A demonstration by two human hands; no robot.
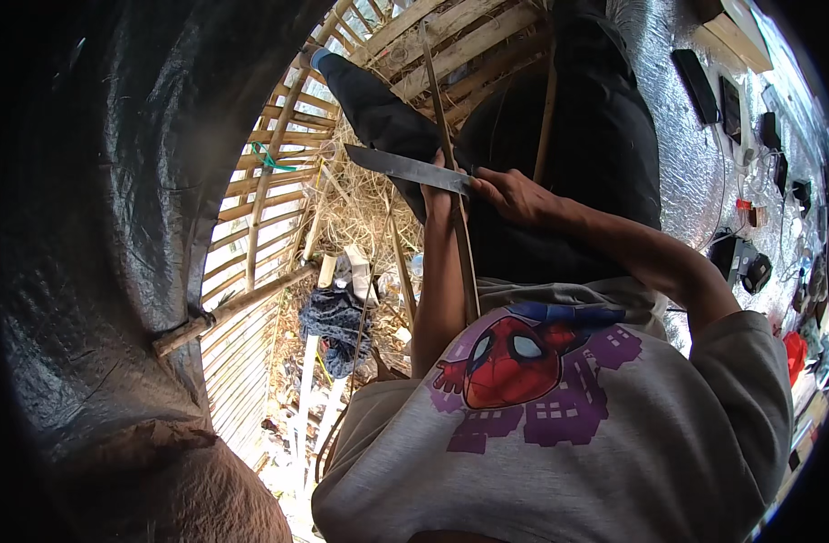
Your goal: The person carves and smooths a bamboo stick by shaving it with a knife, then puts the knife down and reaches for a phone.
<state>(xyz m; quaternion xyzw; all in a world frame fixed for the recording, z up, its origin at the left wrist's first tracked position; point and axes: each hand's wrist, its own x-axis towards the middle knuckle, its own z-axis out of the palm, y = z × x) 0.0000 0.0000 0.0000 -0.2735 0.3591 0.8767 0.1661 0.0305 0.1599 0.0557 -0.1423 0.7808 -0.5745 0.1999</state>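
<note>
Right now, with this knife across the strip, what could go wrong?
The knife crosses the strip right at the left hand, so a slip could cut that hand. The right hand works the knife over the dark trousers, so a skid might catch a leg. The strip's near end meets the grey shirt in this view, so a hard push could perhaps jab the wearer.

Blade (401, 167) is dull grey, stick (463, 244) crossing it brown. Below blade, shirt (650, 425) is grey, printed red, purple and blue; cloth (328, 317) dark, pale-flecked. Behind blade, trousers (604, 145) are black; right, sheet (681, 190) silvery; left, cord (268, 161) green.
</note>
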